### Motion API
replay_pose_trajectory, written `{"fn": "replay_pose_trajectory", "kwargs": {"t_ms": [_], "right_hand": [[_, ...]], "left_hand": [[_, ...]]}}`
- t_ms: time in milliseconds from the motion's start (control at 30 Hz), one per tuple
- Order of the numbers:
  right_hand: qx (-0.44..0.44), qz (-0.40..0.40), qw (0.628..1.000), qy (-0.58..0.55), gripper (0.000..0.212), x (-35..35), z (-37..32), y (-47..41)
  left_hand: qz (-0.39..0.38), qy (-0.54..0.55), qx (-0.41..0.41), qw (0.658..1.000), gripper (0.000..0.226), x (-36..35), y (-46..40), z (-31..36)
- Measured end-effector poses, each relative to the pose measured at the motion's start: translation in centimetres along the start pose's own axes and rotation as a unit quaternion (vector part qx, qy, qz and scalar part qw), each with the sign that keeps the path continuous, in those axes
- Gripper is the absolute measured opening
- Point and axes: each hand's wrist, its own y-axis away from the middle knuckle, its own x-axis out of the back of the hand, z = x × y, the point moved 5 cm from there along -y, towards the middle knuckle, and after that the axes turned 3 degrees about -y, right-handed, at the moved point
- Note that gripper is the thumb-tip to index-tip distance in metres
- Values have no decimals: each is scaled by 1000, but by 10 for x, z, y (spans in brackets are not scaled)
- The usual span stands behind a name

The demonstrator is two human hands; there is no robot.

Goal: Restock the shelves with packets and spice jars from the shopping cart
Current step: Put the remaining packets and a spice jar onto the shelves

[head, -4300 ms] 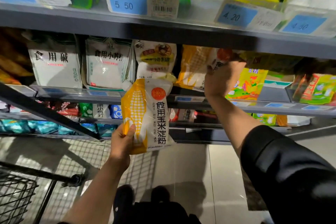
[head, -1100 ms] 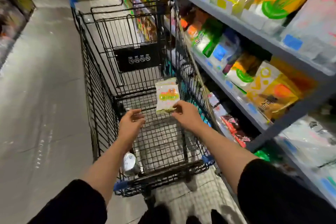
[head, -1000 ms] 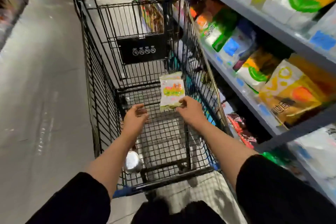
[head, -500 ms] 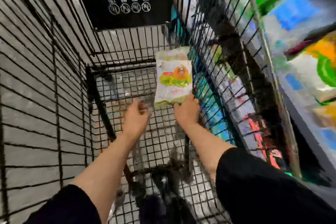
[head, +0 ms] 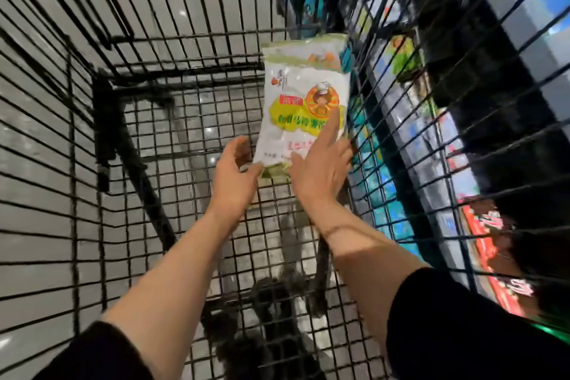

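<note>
Both hands reach deep into the shopping cart (head: 172, 49), because the packet (head: 303, 99) stands at the far end of the basket, propped nearly upright against the right-hand wire wall. That leaning pose gives little to seize from above, so each hand takes a different part. The left hand (head: 236, 176) comes in at the packet's lower left corner, its fingers (head: 243, 148) curled loosely with the thumb touching the bottom seam; whether it pinches the seam yet I cannot tell for sure. The right hand (head: 320, 170) lies flat with straight, spread fingers, the index finger (head: 331, 125) resting on the printed front, most likely to steady the packet against the wire so that it does not slide or topple while the other hand gets under it. Just beyond the right fingertips, past the cart's wall, blurred shelves (head: 505, 49) of goods stand close by, a short lift away. By my judgement the pick-up is only beginning.
</note>
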Motion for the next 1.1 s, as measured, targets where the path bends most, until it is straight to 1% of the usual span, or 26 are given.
{"fn": "replay_pose_trajectory", "kwargs": {"t_ms": [67, 167, 233, 300, 367, 433, 467, 500, 533, 600, 633, 667, 700, 733, 800, 833, 867, 967, 1033, 1100], "right_hand": [[16, -17, 998, -63, 94, 0, -12, 4], [72, -55, 982, -168, 85, -2, -32, 29], [120, -90, 960, -238, 78, -6, -42, 50], [164, -120, 930, -307, 71, -9, -49, 64], [181, -144, 912, -338, 69, -14, -49, 67], [168, -177, 908, -340, 71, -21, -44, 63], [164, -183, 910, -335, 70, -22, -42, 59], [166, -168, 918, -318, 68, -21, -38, 52], [170, -129, 936, -280, 66, -18, -33, 43], [177, -23, 968, -176, 62, -12, -24, 21], [183, 23, 973, -141, 58, -8, -22, 9], [186, 51, 974, -119, 52, -6, -22, -4], [188, 62, 975, -101, 46, -3, -23, -16], [186, 51, 979, -71, 45, -5, -23, -28], [175, -5, 984, 18, 58, -15, -19, -46], [174, -24, 983, 51, 62, -20, -16, -52], [181, -24, 981, 69, 62, -24, -14, -55], [206, 12, 974, 96, 49, -25, -15, -61], [209, 27, 969, 125, 35, -16, -18, -67], [205, 53, 969, 125, 24, 1, -20, -69]], "left_hand": [[7, 37, -5, 999, 49, 6, -1, 1], [30, 58, 3, 998, 35, 30, 2, 6], [10, 101, 30, 994, 34, 50, 0, 5], [-31, 111, 70, 991, 45, 64, -3, 1], [-55, 110, 88, 988, 44, 71, -2, -6], [-46, 119, 87, 988, 42, 72, 1, -17], [-34, 128, 82, 988, 42, 70, 3, -22], [-19, 139, 77, 987, 43, 68, 6, -26], [-7, 149, 72, 986, 45, 66, 9, -30], [14, 157, 70, 985, 49, 62, 10, -39], [23, 160, 69, 984, 50, 62, 10, -44], [34, 166, 68, 983, 49, 61, 11, -47], [49, 177, 68, 981, 47, 61, 12, -50], [67, 186, 66, 978, 45, 62, 14, -52], [100, 193, 60, 974, 43, 62, 20, -54], [111, 195, 57, 973, 43, 62, 22, -54], [116, 196, 55, 972, 44, 62, 23, -54], [110, 200, 65, 971, 45, 63, 22, -59], [105, 206, 71, 970, 48, 63, 21, -59], [103, 214, 75, 969, 48, 63, 21, -58]]}}
